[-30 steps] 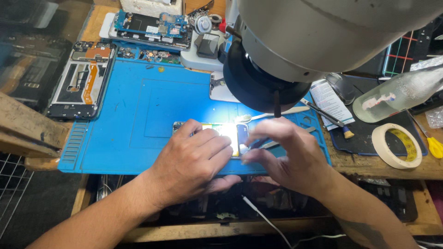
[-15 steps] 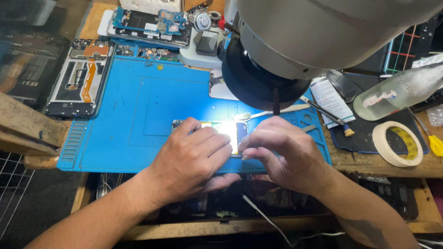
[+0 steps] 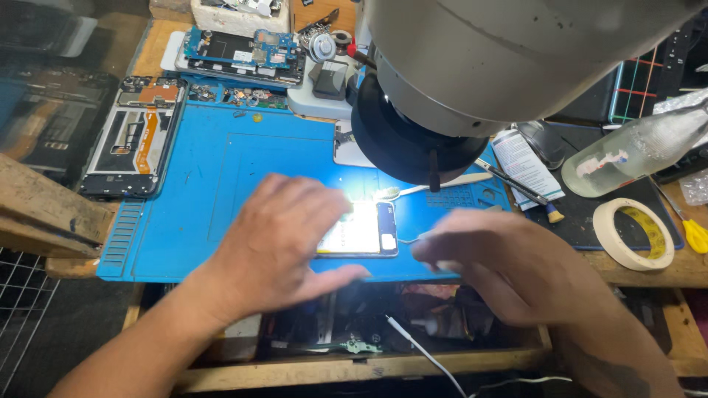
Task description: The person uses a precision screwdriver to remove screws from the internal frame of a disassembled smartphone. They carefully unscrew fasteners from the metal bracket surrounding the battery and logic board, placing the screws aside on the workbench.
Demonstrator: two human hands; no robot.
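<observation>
A small phone [image 3: 365, 232] lies face up and brightly lit on the blue work mat [image 3: 221, 169], under the microscope head [image 3: 472, 74]. My left hand [image 3: 284, 236] hovers blurred over the phone's left part with the fingers spread, and I cannot tell whether it touches the phone. To the right of the phone, my right hand [image 3: 509, 269] is blurred too, its fingers curled. A thin metal tool tip [image 3: 409, 239] sticks out from them toward the phone's right edge.
An opened phone frame [image 3: 133, 136] lies at the mat's left, another with circuit boards [image 3: 240, 51] at the back. A tape roll [image 3: 634, 232], a clear bottle [image 3: 634, 151], a yellow-handled screwdriver [image 3: 689, 228] and a brush [image 3: 516, 184] sit on the right. A white cable [image 3: 420, 346] hangs below.
Both hands were pressed together over the phone. Now they have drawn apart: the left has opened its fingers and the right has pulled to the right, uncovering the screen.
</observation>
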